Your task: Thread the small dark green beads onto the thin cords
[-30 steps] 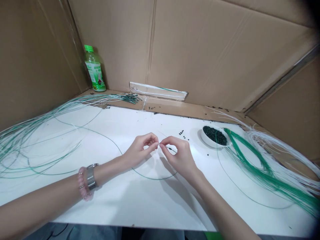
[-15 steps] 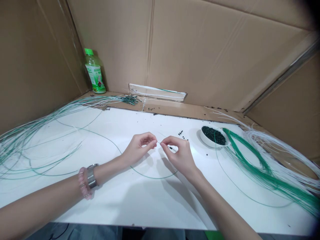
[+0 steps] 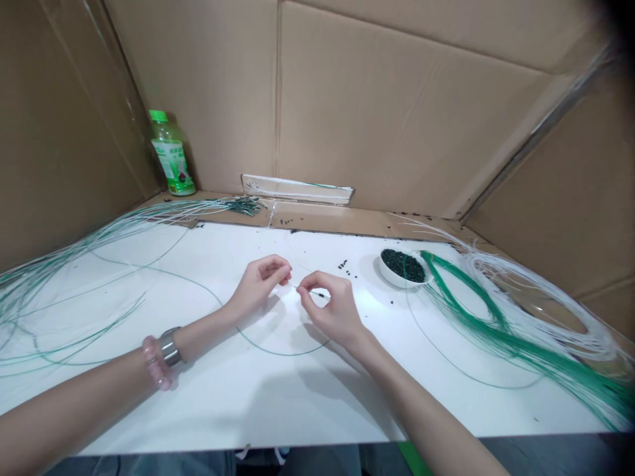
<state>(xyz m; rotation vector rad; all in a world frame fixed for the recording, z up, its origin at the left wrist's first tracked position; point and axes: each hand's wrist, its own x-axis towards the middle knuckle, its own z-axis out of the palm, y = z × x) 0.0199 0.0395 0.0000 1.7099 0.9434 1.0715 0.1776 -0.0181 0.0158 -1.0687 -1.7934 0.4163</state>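
Note:
My right hand (image 3: 333,305) pinches a thin cord between thumb and forefinger. A few small black beads (image 3: 321,295) sit on the cord, showing through the gap between those fingers. Just to the left is my left hand (image 3: 262,284), its thumb and fingertips closed together. Whatever lies between them is too small to make out. The two sets of fingertips are slightly apart, with a fine end of cord between them. A thin green cord (image 3: 278,353) curves across the white table (image 3: 208,403) below both hands. Several loose black beads (image 3: 343,264) lie beyond my right hand.
To the right stands a white bowl (image 3: 389,276) of dark beads, beside bundles of green cord (image 3: 516,344) and white cord (image 3: 590,337). Beaded green and white strands (image 3: 163,210) lie at the left. A green bottle (image 3: 172,158) stands by the cardboard wall (image 3: 377,99).
The view has shifted, moving most things leftward in the picture. My hands have drawn slightly apart, the left one a little higher. The right still pinches the cord.

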